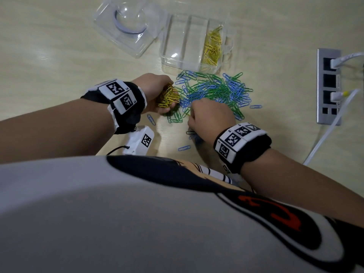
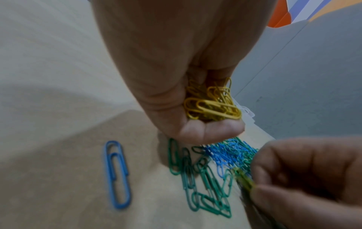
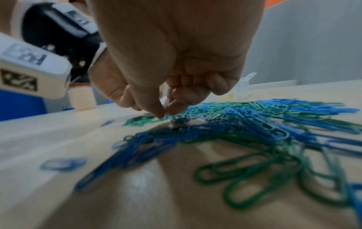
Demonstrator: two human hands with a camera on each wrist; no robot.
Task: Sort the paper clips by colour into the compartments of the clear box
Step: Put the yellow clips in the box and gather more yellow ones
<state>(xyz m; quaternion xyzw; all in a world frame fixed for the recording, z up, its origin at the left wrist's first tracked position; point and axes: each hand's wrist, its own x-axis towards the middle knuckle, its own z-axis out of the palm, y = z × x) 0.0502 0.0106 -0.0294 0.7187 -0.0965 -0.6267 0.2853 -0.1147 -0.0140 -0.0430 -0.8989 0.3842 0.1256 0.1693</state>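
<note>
My left hand (image 1: 166,104) grips a thick bunch of yellow paper clips (image 1: 169,94), just left of the mixed green and blue clip pile (image 1: 216,91). The left wrist view shows the bunch (image 2: 213,106) held between curled fingers and thumb. My right hand (image 1: 194,113) is curled over the pile's near edge. Its thumb and forefinger pinch a single yellow clip (image 2: 245,180), blurred in that view. The clear box (image 1: 178,62) stands behind the pile, with yellow clips (image 1: 212,48) in its right compartment. Its other two compartments look empty.
The box's clear lid (image 1: 126,26) lies at the back left. A socket panel (image 1: 329,85) with white cables sits in the table at the right. A white tagged device (image 1: 139,141) lies by the front edge. Stray blue clips (image 1: 151,119) lie around my hands.
</note>
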